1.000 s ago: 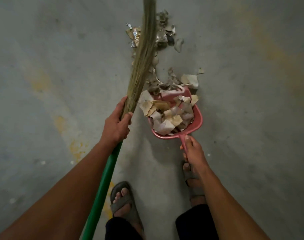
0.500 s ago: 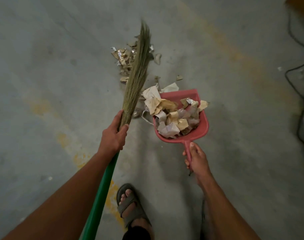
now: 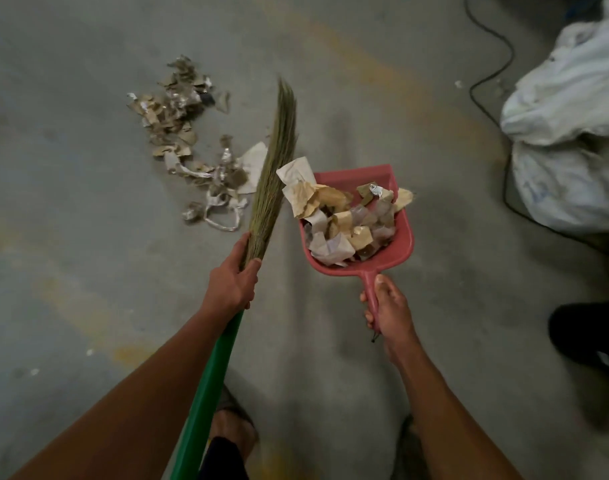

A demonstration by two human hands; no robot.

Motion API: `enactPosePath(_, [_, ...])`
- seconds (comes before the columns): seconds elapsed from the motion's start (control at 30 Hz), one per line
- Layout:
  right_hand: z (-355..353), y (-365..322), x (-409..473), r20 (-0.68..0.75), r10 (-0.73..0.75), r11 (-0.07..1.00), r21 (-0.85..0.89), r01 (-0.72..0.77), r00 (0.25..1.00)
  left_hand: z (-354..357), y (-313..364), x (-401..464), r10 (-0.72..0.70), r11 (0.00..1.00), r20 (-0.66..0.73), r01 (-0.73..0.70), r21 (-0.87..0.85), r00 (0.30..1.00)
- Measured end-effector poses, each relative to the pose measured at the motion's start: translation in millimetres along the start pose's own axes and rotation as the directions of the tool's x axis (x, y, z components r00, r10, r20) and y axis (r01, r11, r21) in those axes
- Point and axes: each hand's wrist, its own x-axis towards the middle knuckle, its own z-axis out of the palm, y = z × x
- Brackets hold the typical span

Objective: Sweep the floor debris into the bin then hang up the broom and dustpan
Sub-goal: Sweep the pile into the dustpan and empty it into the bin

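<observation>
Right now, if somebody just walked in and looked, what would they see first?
Probably the pink dustpan, heaped with crumpled paper scraps, which the right hand holds by its handle in the middle. Just left of it, the left hand grips a grass broom with a green handle. More torn scraps lie on the grey floor up to the left, and a big white sack sits at the right edge.

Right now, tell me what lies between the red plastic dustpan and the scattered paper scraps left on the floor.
The broom's straw bristles cross between the red plastic dustpan and the floor scraps, as the head view shows.
</observation>
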Motion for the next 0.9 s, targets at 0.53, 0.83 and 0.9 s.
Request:
enactPosePath(0.53, [-354.1, 72.7, -78.8, -0.388, 0.033, 0.993, 0.117, 0.013, 0.921, 331.5, 88.7, -154.9, 0.049, 0.989, 0.294, -0.088, 0.119, 0.955])
enactPosePath(0.83, [-478.6, 106.6, -132.5, -0.642, 0.153, 0.985, 0.162, -0.062, 0.751, 434.0, 106.0, -228.9, 0.077, 0.964, 0.444, -0.18, 0.194, 0.893])
enactPosePath(0.9, [-506.4, 105.5, -137.6, -0.698, 0.165, 0.986, 0.121, -0.112, 0.697, 450.2, 110.1, -237.9, 0.09, 0.956, 0.47, -0.208, 0.207, 0.878])
